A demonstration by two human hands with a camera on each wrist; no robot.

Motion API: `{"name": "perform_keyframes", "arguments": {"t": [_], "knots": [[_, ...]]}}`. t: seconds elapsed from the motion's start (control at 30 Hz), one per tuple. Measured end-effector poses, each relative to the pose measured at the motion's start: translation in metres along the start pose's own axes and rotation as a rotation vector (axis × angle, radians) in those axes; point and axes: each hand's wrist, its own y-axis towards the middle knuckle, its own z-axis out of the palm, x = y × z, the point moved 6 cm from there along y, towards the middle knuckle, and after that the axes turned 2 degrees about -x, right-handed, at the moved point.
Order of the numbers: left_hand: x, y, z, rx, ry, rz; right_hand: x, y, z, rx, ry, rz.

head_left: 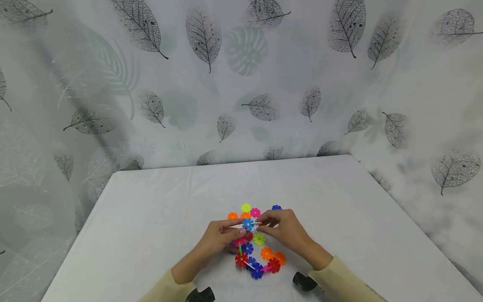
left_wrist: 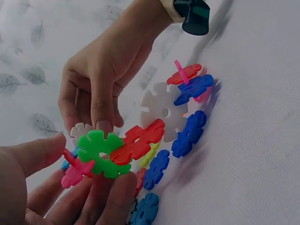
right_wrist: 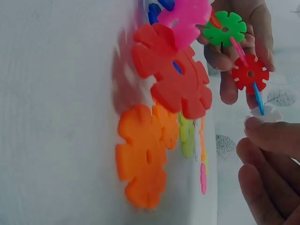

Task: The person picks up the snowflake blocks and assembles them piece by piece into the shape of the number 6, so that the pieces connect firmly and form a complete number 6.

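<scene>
A chain of slotted plastic snowflake discs runs between the two hands. My left hand (head_left: 220,238) holds it near one end, thumb and fingers around a pink disc (left_wrist: 77,173) and a light blue disc (head_left: 247,224). Beyond them the chain continues with a green disc (left_wrist: 96,152), a red disc (left_wrist: 138,142) and a larger-looking white disc (left_wrist: 165,111). Between thumb and fingertips my right hand (head_left: 284,228) pinches a small white disc (right_wrist: 268,113), which meets the blue disc's edge. Fingers partly hide that white disc, so how deep the slots sit cannot be told.
Several more discs lie on the white-covered table (head_left: 151,218), among them an orange disc (head_left: 266,253), a yellow-green disc (head_left: 259,239), a pink disc (head_left: 255,212) and a dark blue disc (head_left: 277,207). A leaf-patterned curtain (head_left: 241,84) hangs behind the table.
</scene>
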Motion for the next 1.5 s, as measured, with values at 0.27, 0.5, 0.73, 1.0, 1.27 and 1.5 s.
{"name": "perform_keyframes", "arguments": {"t": [0.27, 0.5, 0.73, 1.0, 1.27, 1.5], "knots": [[0.003, 0.001, -0.002, -0.035, -0.022, -0.022, -0.005, 0.000, -0.012, -0.026, -0.028, 0.022], [0.007, 0.001, -0.002, -0.040, -0.035, -0.038, -0.012, 0.004, -0.029, -0.184, -0.098, 0.019], [0.008, 0.001, -0.001, -0.037, -0.053, -0.040, -0.029, 0.005, -0.039, -0.253, -0.137, 0.097], [0.008, 0.000, -0.001, -0.055, -0.024, -0.063, -0.047, 0.011, -0.038, -0.196, -0.199, 0.248], [0.009, -0.001, -0.003, -0.074, 0.014, -0.088, -0.062, 0.013, -0.037, -0.159, -0.236, 0.350], [0.009, -0.001, -0.001, -0.065, 0.005, -0.088, -0.075, 0.015, -0.032, -0.105, -0.289, 0.424]]}}
